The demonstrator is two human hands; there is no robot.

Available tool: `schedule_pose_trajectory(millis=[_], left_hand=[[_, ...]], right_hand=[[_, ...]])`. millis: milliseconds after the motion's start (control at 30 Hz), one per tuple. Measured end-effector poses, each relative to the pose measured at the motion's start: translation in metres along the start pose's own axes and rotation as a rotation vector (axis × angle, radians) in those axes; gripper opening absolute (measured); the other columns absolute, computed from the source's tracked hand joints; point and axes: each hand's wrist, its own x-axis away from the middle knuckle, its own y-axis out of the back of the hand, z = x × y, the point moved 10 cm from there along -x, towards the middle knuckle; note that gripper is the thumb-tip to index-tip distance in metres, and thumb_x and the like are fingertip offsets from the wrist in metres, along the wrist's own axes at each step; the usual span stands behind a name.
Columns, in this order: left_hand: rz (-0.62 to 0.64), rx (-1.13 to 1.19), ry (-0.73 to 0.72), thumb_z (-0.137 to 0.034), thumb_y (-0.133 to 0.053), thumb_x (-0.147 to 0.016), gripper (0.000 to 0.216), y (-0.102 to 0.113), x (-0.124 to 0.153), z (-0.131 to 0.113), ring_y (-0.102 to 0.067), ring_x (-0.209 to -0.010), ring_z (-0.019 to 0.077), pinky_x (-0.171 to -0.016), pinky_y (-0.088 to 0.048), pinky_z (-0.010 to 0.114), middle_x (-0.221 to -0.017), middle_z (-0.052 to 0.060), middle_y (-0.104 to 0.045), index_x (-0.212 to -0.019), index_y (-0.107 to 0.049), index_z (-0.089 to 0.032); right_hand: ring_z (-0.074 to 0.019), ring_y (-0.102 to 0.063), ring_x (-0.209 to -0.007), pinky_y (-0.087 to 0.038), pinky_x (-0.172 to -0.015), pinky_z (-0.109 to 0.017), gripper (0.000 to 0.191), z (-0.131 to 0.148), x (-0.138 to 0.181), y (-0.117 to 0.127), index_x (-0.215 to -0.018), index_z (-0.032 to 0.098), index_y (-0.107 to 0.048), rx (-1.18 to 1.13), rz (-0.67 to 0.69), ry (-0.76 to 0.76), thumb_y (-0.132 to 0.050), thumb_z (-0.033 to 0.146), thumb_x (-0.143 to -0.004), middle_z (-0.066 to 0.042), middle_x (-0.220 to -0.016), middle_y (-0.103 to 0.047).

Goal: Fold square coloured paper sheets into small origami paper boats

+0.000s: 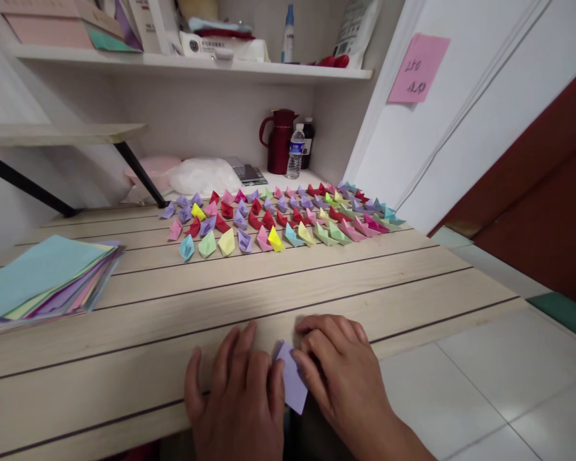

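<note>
A small folded piece of light purple paper (295,384) is held between my two hands at the table's near edge. My left hand (247,390) pinches its left side with thumb and index finger, while the other fingers spread over the wood. From the right, my right hand (340,365) presses its thumb on the paper's upper right edge, with the fingers curled beyond it. Farther back stand rows of small folded paper boats in many colours, among them a blue boat (187,248) and a yellow boat (275,239).
A stack of coloured paper sheets (43,272) lies at the left on the slatted wooden table (365,282). Behind the boats stand a dark red jug (282,144) and a water bottle (295,152). A raised stand (62,134) with black legs is at the back left.
</note>
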Motion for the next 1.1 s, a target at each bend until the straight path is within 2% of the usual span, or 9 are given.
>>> schedule_pose_trajectory(millis=[200,333,433,567,700,800,867,1000,1100], left_hand=[[-0.006,-0.007,0.030,-0.030,-0.054,-0.093,0.009,0.001,-0.001,0.002,-0.064,-0.114,0.0298,-0.113,-0.026,0.061,-0.126,0.009,-0.072,-0.087,-0.058,-0.024],[0.007,-0.004,0.024,-0.030,-0.056,-0.092,0.007,0.000,-0.001,0.002,-0.063,-0.114,0.0306,-0.112,-0.026,0.061,-0.126,0.009,-0.072,-0.089,-0.059,-0.024],[0.020,-0.024,0.030,-0.029,-0.056,-0.092,0.007,0.000,-0.003,0.000,-0.064,-0.113,0.0318,-0.108,-0.030,0.062,-0.125,0.012,-0.071,-0.088,-0.057,-0.024],[0.022,-0.043,0.041,-0.032,-0.057,-0.091,0.010,0.000,-0.003,0.001,-0.065,-0.111,0.0323,-0.106,-0.031,0.061,-0.125,0.014,-0.071,-0.086,-0.054,-0.024],[-0.058,-0.024,-0.104,-0.029,-0.060,-0.090,0.017,0.005,0.007,0.003,-0.066,-0.111,0.0269,-0.114,-0.027,0.050,-0.122,0.013,-0.073,-0.104,-0.059,-0.019],[-0.094,0.052,-0.257,-0.017,-0.057,-0.089,0.035,0.007,0.021,0.004,-0.066,-0.113,0.0190,-0.120,-0.024,0.037,-0.119,0.013,-0.074,-0.123,-0.056,-0.010],[-0.113,0.099,-0.282,-0.010,-0.055,-0.087,0.041,0.009,0.028,0.005,-0.062,-0.123,0.0166,-0.121,-0.023,0.036,-0.121,0.014,-0.074,-0.128,-0.054,-0.008],[-0.165,0.133,-0.270,-0.012,-0.053,-0.090,0.044,0.014,0.034,-0.003,-0.039,-0.145,0.0181,-0.124,-0.014,0.052,-0.125,0.001,-0.073,-0.130,-0.059,-0.027],[-0.042,0.087,-0.244,-0.010,-0.039,-0.092,0.054,0.001,0.035,-0.010,-0.043,-0.142,0.0166,-0.125,-0.001,0.055,-0.133,-0.005,-0.067,-0.137,-0.056,-0.036]], right_hand=[[-0.0224,-0.059,-0.092,-0.038,-0.080,-0.039,0.014,0.000,-0.003,-0.001,-0.084,0.023,-0.052,-0.007,0.013,-0.001,-0.058,0.024,-0.096,-0.001,-0.103,-0.068],[-0.0247,-0.060,-0.105,-0.044,-0.087,-0.042,0.005,-0.001,-0.001,0.002,-0.099,0.022,-0.054,-0.016,-0.020,0.018,-0.058,0.024,-0.097,-0.007,-0.114,-0.066],[-0.0252,-0.059,-0.113,-0.048,-0.091,-0.042,0.010,0.002,0.001,0.004,-0.107,0.022,-0.058,-0.022,-0.038,0.063,-0.056,0.022,-0.098,-0.010,-0.123,-0.063],[-0.0243,-0.061,-0.109,-0.050,-0.087,-0.041,0.025,0.007,0.002,0.006,-0.110,0.029,-0.067,-0.029,-0.035,0.113,-0.052,0.014,-0.097,-0.008,-0.127,-0.061],[-0.0233,-0.064,-0.104,-0.050,-0.085,-0.040,0.029,0.011,0.000,0.007,-0.114,0.029,-0.071,-0.035,-0.042,0.143,-0.055,0.013,-0.096,-0.007,-0.119,-0.067],[-0.0228,-0.065,-0.100,-0.050,-0.084,-0.040,0.023,0.012,-0.002,0.005,-0.112,0.027,-0.072,-0.061,-0.029,0.160,-0.058,0.016,-0.097,-0.006,-0.112,-0.071],[-0.0229,-0.065,-0.102,-0.049,-0.085,-0.040,0.022,0.012,-0.003,0.004,-0.113,0.027,-0.072,-0.068,-0.021,0.169,-0.058,0.017,-0.098,-0.006,-0.111,-0.072],[-0.0224,-0.065,-0.099,-0.050,-0.085,-0.040,0.022,0.014,-0.003,0.006,-0.111,0.026,-0.072,-0.057,-0.037,0.185,-0.054,0.021,-0.101,-0.006,-0.109,-0.073],[-0.0226,-0.065,-0.098,-0.050,-0.083,-0.040,0.023,0.015,-0.003,0.005,-0.111,0.026,-0.072,-0.035,-0.035,0.187,-0.053,0.021,-0.100,-0.006,-0.109,-0.073]])
